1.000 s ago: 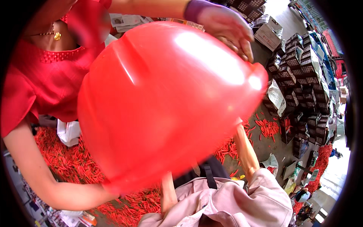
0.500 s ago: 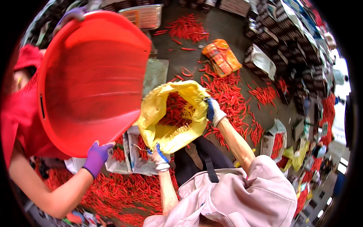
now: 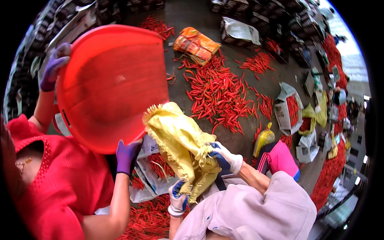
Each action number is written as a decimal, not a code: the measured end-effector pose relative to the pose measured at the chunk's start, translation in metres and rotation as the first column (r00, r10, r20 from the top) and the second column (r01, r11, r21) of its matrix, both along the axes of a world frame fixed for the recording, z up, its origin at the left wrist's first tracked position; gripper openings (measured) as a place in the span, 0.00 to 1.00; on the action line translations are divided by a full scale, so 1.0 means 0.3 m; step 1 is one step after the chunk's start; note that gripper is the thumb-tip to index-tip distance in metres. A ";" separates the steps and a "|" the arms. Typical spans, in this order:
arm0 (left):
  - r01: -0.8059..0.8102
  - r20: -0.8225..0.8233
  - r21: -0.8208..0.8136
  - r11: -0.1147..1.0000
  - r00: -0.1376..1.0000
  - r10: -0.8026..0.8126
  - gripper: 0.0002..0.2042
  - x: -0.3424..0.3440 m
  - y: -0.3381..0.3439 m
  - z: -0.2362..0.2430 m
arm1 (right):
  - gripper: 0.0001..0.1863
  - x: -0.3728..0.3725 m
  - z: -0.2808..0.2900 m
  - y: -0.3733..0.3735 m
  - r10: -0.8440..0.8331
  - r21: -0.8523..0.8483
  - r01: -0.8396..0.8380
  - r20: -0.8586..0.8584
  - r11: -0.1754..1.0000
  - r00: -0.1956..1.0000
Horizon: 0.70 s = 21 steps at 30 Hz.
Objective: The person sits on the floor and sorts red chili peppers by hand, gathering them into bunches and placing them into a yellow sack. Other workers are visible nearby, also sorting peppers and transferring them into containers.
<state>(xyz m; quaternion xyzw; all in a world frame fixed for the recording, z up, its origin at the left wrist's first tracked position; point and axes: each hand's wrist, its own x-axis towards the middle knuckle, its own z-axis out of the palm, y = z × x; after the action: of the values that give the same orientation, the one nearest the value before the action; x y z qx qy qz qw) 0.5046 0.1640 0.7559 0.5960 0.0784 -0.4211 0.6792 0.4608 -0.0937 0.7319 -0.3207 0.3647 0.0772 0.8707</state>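
Note:
A yellow woven sack (image 3: 182, 138) with frayed edges hangs slack and creased between my hands. My left hand (image 3: 178, 200), in a white and blue glove, is closed on its lower end near my body. On the sack's right side, my right hand (image 3: 226, 158), gloved alike, grips the cloth. The sack's far frayed end meets or overlaps the lower right edge of a big red plastic scoop (image 3: 116, 86). A co-worker's purple-gloved hands (image 3: 127, 157) hold that scoop tilted, its inside showing no peppers. What the sack contains is hidden.
Red chili peppers (image 3: 220, 92) lie heaped on the floor ahead, beside an orange bag (image 3: 197, 45). White sacks of peppers (image 3: 154, 170) stand below the scoop. A person in pink (image 3: 280, 160) bends at my right, near a tied yellow bag (image 3: 264, 140). Dark crates (image 3: 240, 34) stand at the back.
The sack's mouth, round and showing peppers inside before, has turned away and the cloth has collapsed. My hands have moved closer to my body. My view has shifted right.

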 end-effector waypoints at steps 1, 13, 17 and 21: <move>0.060 -0.030 -0.089 0.994 0.998 -0.063 0.22 0.004 0.009 0.011 | 0.15 -0.045 0.030 0.043 -0.081 0.061 0.088 -0.113 0.994 0.990; 0.460 -0.070 0.027 0.888 0.887 -0.457 0.20 -0.055 0.057 0.044 | 0.16 -0.349 0.052 0.187 -0.231 -0.109 0.228 -0.021 0.968 0.973; 0.500 0.051 0.102 0.860 0.861 -0.506 0.18 -0.122 0.082 -0.004 | 0.14 -0.465 0.031 0.191 -0.207 -0.312 0.218 0.071 0.925 0.976; 0.374 -0.059 0.070 0.925 0.927 -0.370 0.20 -0.202 0.112 -0.040 | 0.17 -0.529 -0.003 0.175 -0.317 -0.055 0.320 0.056 0.946 0.947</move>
<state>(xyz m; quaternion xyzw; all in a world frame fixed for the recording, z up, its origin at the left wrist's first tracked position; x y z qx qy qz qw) 0.4440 0.1975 0.7438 0.6173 -0.0042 -0.5520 0.5606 0.3021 -0.0412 0.7309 -0.2866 0.3936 -0.0833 0.8695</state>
